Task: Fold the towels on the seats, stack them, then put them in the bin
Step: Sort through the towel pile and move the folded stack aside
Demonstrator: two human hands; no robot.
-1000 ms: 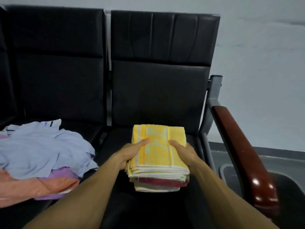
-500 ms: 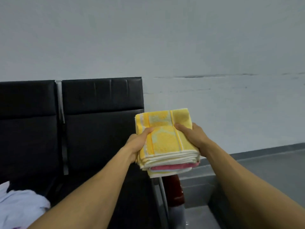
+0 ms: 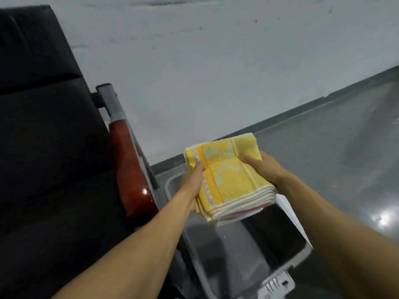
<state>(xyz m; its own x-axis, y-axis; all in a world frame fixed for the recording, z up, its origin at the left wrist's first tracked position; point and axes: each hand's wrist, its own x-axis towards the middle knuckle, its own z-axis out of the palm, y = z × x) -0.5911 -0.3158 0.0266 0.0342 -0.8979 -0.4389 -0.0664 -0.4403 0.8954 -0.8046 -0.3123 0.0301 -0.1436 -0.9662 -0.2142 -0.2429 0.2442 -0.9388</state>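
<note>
We carry the stack of folded towels point(image 3: 226, 180), yellow one uppermost, above the open bin point(image 3: 218, 251) beside the seat point(image 3: 43, 147), the left hand point(image 3: 193, 180) and right hand point(image 3: 262, 167) each clasping one side with the thumb on top. To finish well, we should lower the stack level, both hands together, and let go only once it rests on the bin floor, lest the layers slide apart.
</note>
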